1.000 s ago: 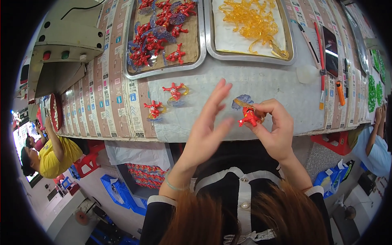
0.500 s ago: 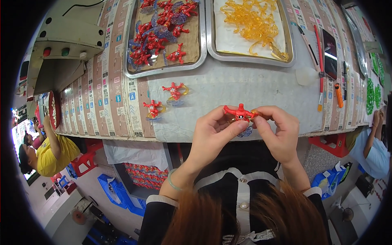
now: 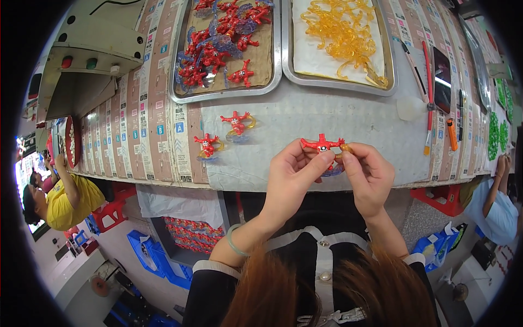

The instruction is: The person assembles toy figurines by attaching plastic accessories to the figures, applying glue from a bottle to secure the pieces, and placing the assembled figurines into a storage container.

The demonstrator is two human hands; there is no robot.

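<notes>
In the head view, we see both forearms rise from the lower edge and meet over the table's near edge. The left hand curls, thumb and forefinger pinched on a small red figure. The right hand pinches an amber curved piece against that figure. Two finished red figures lie on the table to the left, just below a tray of red figures beside a tray of amber pieces.

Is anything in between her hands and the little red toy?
No. Both hands already pinch it: the left hand holds the red toy figure from below, and the right hand presses an orange clear piece against its side. Nothing sits between fingers and toy.
</notes>
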